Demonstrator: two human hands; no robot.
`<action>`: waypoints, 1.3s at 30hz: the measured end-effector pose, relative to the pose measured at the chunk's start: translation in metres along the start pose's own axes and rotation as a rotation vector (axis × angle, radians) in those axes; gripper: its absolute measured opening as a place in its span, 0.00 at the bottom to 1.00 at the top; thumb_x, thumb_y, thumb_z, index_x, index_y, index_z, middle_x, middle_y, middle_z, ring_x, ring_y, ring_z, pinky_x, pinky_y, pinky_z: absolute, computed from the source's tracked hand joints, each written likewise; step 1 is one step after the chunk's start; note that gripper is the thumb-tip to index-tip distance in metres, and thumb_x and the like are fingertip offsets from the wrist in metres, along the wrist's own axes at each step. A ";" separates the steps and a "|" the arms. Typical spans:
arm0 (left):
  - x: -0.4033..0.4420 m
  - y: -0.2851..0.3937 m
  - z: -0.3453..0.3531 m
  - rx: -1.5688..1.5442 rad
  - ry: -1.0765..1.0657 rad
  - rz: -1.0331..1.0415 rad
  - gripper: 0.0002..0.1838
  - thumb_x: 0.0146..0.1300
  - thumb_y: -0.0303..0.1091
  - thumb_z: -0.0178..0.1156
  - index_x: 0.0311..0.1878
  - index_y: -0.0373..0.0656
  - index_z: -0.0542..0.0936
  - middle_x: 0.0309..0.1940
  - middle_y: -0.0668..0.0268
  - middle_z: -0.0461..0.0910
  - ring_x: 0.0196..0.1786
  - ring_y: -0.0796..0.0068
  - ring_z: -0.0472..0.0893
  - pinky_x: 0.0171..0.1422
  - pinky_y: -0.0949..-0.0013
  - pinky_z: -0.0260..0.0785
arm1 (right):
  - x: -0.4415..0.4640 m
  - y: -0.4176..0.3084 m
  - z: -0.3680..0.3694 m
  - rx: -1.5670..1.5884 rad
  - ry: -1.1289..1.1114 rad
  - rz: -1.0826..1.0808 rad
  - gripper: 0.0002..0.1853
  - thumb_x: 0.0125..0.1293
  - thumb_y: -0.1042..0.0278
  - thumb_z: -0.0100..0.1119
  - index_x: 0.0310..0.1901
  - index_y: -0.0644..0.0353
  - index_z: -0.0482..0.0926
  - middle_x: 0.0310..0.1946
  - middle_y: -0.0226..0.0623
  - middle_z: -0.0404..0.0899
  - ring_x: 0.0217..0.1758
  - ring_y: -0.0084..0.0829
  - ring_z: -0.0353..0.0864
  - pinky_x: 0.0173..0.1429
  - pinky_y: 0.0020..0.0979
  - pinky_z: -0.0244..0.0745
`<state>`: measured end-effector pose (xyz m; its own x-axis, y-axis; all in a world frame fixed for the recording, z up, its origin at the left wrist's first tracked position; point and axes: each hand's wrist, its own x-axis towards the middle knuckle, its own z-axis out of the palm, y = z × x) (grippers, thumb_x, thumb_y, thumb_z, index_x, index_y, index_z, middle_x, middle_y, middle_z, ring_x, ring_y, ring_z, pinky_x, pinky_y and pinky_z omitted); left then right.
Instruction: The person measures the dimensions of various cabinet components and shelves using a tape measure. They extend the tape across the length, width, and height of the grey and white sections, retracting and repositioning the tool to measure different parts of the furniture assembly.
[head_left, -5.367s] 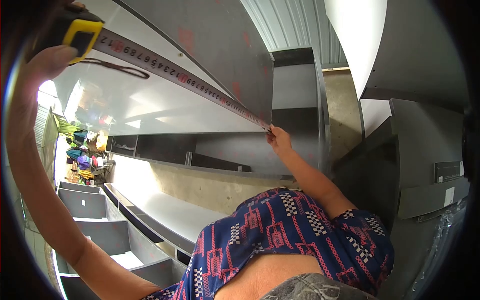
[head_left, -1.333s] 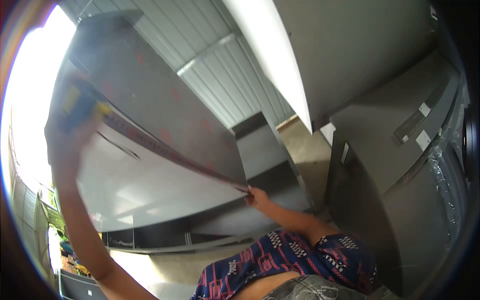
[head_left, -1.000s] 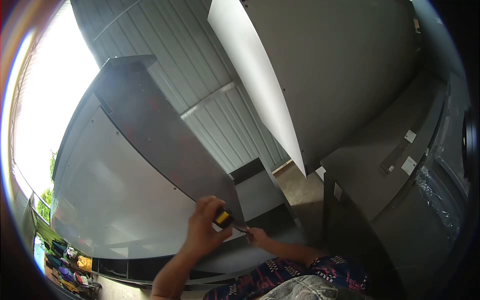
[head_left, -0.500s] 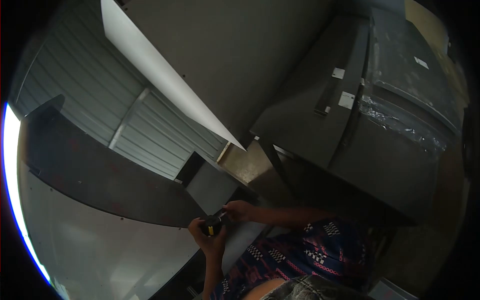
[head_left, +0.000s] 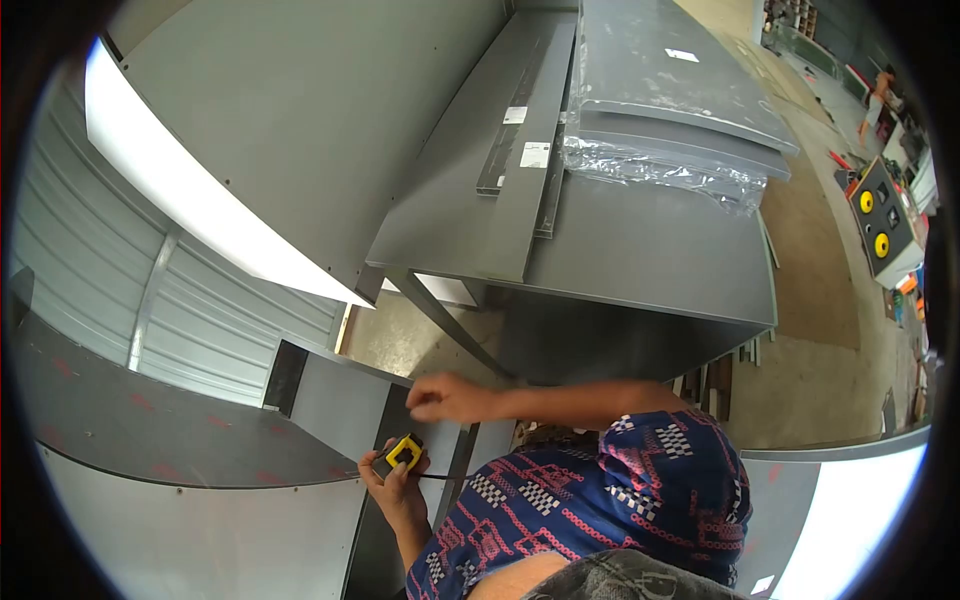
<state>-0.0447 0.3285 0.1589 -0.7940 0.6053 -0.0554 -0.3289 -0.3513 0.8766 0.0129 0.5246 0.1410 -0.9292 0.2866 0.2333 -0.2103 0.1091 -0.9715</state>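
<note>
My left hand [head_left: 396, 488] is wrapped round a yellow and black tape measure [head_left: 404, 453], thumb lying on its case. A thin dark strip shows beside the wrist; I cannot make out whether it is tape blade or a panel edge. My right hand [head_left: 450, 398] is up and to the right of the tape measure, apart from it. Its fingers are curled in and slightly blurred, with nothing visible in them. Under and around both hands are grey panels, among them a narrow dark grey panel [head_left: 372, 535] below the left hand.
A grey table [head_left: 650, 245] ahead bears stacked panels [head_left: 690, 90] in clear film and long labelled strips [head_left: 535, 180]. A large upright panel [head_left: 300, 110] stands at the upper left. Farther right are a black speaker-like box with yellow rings [head_left: 880, 220] and another person [head_left: 879, 100].
My right hand has come away from the tape measure. The tape measure has turned in my left hand, showing its yellow face. The view has swung to the right and brightened.
</note>
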 end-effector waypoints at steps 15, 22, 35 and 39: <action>0.003 -0.022 -0.033 -0.361 -0.121 -0.428 0.35 0.59 0.69 0.47 0.45 0.42 0.77 0.37 0.54 0.78 0.25 0.64 0.77 0.24 0.69 0.67 | -0.044 -0.100 -0.139 -0.697 1.055 -0.353 0.13 0.61 0.64 0.62 0.39 0.65 0.76 0.35 0.38 0.74 0.39 0.33 0.76 0.43 0.31 0.70; 0.007 -0.010 -0.008 -0.342 -0.222 -0.297 0.33 0.57 0.55 0.58 0.59 0.41 0.70 0.44 0.53 0.77 0.32 0.58 0.78 0.31 0.63 0.74 | -0.045 -0.101 -0.141 -0.673 0.850 -0.360 0.14 0.60 0.61 0.63 0.37 0.64 0.75 0.33 0.37 0.73 0.36 0.32 0.75 0.42 0.31 0.70; 0.071 0.017 0.160 0.142 -0.520 -0.028 0.44 0.37 0.46 0.74 0.58 0.33 0.69 0.44 0.57 0.76 0.40 0.62 0.82 0.43 0.63 0.80 | -0.067 -0.124 -0.141 -0.408 0.459 -0.304 0.18 0.64 0.64 0.60 0.51 0.66 0.74 0.42 0.39 0.72 0.46 0.30 0.74 0.50 0.31 0.71; 0.078 0.009 0.191 0.188 -0.597 0.059 0.42 0.38 0.45 0.75 0.56 0.36 0.70 0.43 0.60 0.76 0.41 0.67 0.81 0.46 0.65 0.79 | -0.066 -0.133 -0.142 -0.283 0.307 -0.165 0.19 0.64 0.66 0.60 0.53 0.66 0.73 0.39 0.38 0.74 0.41 0.26 0.76 0.44 0.28 0.74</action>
<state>-0.0119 0.5085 0.2535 -0.3681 0.9023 0.2244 -0.1552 -0.2975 0.9420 0.1454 0.6263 0.2604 -0.7477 0.5082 0.4274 -0.2171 0.4212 -0.8806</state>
